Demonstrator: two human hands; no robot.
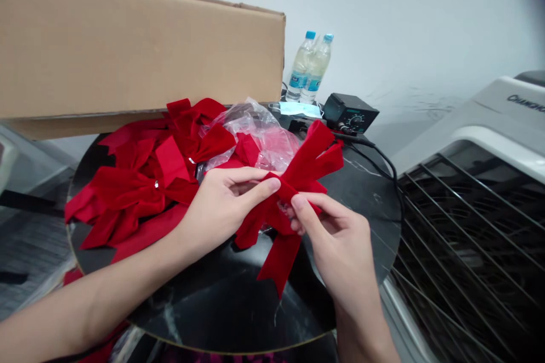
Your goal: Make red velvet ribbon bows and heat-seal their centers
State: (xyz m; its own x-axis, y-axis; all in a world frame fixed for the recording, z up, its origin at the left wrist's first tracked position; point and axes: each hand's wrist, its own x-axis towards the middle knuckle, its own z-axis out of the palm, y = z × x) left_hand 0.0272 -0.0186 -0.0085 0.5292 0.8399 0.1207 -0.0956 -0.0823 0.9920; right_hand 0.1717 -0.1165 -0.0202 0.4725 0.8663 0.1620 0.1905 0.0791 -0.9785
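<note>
A red velvet bow [304,173] is held above the round black table [221,300]. My left hand [221,204] pinches its middle from the left, fingers closed on the fabric. From the right, my right hand [336,244] grips the same knot with thumb and fingers. The bow's tails hang down toward the table. A pile of finished red bows [145,181] lies on the left part of the table. A crumpled clear plastic bag [264,133] with more red pieces sits behind the hands.
A large cardboard box [136,51] stands at the back left. Two water bottles [309,68] stand by the wall, with a black control unit [351,113] and its cable [383,164] beside them. A white appliance with a wire grille [477,198] fills the right.
</note>
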